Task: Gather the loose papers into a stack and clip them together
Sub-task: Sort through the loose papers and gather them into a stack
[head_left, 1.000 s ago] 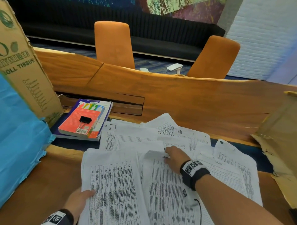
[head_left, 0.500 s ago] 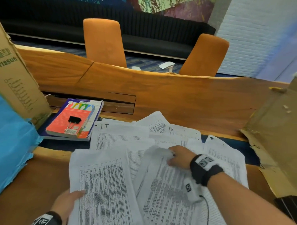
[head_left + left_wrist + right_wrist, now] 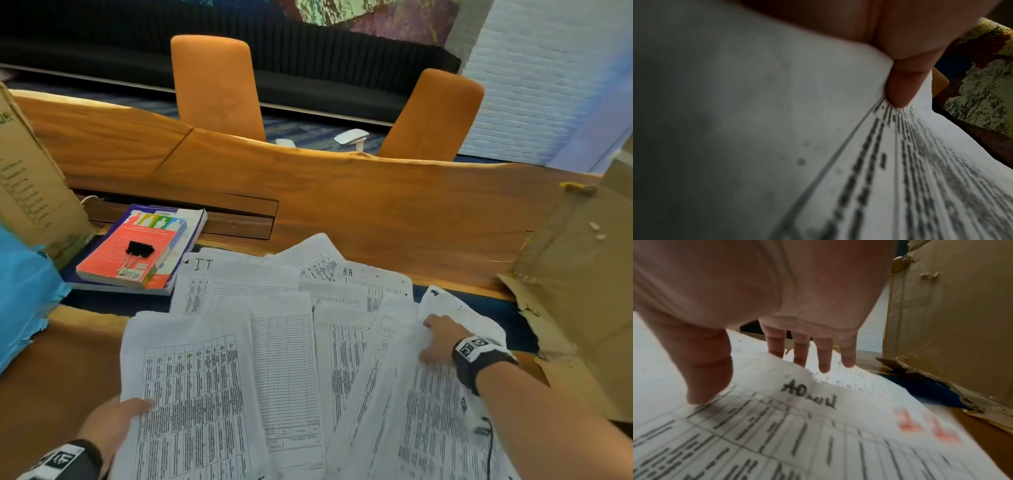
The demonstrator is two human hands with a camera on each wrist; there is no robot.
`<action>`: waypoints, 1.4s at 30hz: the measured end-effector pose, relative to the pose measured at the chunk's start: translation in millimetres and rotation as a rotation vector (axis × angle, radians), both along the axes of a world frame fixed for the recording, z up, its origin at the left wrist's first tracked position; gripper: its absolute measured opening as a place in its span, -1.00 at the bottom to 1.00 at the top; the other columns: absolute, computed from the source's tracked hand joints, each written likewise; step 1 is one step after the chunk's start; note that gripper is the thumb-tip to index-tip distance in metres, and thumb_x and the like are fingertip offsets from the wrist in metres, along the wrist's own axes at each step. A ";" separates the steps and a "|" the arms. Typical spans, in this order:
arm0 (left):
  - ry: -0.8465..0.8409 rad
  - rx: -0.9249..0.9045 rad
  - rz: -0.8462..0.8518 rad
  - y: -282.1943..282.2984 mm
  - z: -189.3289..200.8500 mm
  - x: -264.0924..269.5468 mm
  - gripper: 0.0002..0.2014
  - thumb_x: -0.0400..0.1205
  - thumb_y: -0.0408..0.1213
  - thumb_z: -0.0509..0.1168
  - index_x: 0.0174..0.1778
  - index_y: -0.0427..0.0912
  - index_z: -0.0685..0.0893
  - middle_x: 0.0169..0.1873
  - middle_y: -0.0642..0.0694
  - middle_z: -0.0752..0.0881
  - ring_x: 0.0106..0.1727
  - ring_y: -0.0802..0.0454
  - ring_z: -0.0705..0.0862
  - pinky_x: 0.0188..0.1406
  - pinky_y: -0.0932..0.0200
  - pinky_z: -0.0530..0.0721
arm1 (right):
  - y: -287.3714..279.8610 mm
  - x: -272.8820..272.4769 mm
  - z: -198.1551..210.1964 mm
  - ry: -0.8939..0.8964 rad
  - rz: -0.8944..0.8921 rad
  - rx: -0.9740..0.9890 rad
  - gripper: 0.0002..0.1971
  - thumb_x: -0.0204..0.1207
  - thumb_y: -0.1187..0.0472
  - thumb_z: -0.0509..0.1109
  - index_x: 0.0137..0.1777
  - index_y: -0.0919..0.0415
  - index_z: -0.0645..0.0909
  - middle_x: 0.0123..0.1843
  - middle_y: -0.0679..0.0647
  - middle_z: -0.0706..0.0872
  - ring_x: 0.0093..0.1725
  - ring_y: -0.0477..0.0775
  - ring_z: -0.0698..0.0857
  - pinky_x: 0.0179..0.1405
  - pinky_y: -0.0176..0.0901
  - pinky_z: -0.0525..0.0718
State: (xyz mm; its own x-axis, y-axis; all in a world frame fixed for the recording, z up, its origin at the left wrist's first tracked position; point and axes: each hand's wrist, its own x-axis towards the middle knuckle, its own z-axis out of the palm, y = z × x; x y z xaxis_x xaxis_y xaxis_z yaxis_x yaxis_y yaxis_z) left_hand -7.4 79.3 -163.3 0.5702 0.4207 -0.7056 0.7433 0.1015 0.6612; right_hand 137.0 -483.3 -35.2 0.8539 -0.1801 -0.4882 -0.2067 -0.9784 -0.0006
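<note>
Several printed sheets (image 3: 239, 284) lie fanned out on the wooden table (image 3: 376, 212). My left hand (image 3: 113, 421) pinches the left edge of the nearest left sheet (image 3: 191, 394); in the left wrist view its thumb (image 3: 900, 84) presses on top of that sheet (image 3: 777, 113). My right hand (image 3: 442, 339) holds the far edge of a right-hand sheet (image 3: 428, 428). The right wrist view shows this hand (image 3: 748, 378) with the thumb on a sheet marked "ADMIN" (image 3: 818, 426) and two fingers behind its raised edge. A black binder clip (image 3: 138, 251) lies on a red book (image 3: 137, 240), apart from both hands.
A tall cardboard box (image 3: 30, 192) and blue sheeting (image 3: 24, 301) stand at the left. Torn cardboard (image 3: 582, 291) stands close to the right of my right hand. Two orange chairs (image 3: 215, 85) are beyond the table's far edge.
My right hand has moved right with a sheet, from the middle of the spread to its right side. The left hand stays at the left sheet's edge.
</note>
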 end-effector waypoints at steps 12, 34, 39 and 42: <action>-0.023 0.042 -0.016 -3.9 3.7 -2.8 -0.72 0.49 -0.33 0.47 0.11 -0.28 0.73 0.05 -0.32 0.80 0.11 -0.37 0.74 0.33 -0.42 0.55 | 12.4 -9.8 -26.6 -0.060 0.103 -0.141 -0.33 0.40 -0.14 0.54 0.45 0.02 0.39 0.35 0.04 0.58 0.31 0.14 0.61 0.30 0.07 0.60; -0.217 0.001 -0.147 -32.3 68.3 0.5 -0.72 0.65 -0.38 0.32 0.29 -0.23 0.67 0.09 -0.22 0.78 0.14 -0.26 0.72 0.36 -0.30 0.55 | 161.4 -24.6 94.4 0.108 0.506 0.292 -0.87 0.40 0.29 0.35 -0.11 0.13 0.70 -0.07 0.03 0.78 -0.09 0.09 0.70 0.07 0.01 0.70; -0.296 -0.006 -0.304 -53.3 116.4 22.5 -0.84 0.68 -0.33 0.29 0.06 -0.02 0.72 -0.11 -0.08 0.86 -0.02 -0.10 0.81 -0.04 -0.05 0.68 | 240.3 -12.0 113.0 0.023 0.638 0.390 -0.97 0.42 0.34 0.42 -0.18 0.21 0.67 -0.14 0.09 0.75 -0.10 0.16 0.69 -0.10 -0.03 0.66; -0.332 0.003 -0.360 -63.8 130.6 31.9 -0.83 0.67 -0.39 0.28 0.06 -0.09 0.73 -0.12 -0.02 0.86 0.01 -0.09 0.80 -0.04 0.04 0.67 | 271.4 6.3 111.1 -0.089 0.641 0.381 -0.75 0.52 0.31 0.39 -0.33 0.02 0.50 -0.25 -0.06 0.61 -0.15 0.08 0.59 -0.32 -0.18 0.49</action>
State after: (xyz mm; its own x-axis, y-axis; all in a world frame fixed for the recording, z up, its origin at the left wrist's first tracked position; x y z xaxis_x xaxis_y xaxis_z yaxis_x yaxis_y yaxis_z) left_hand 24.5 15.6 -32.7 0.8736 0.1573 -0.4605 0.4802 -0.1250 0.8682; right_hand 143.3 -211.8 75.9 0.7738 0.5334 -0.3417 0.4200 -0.8358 -0.3536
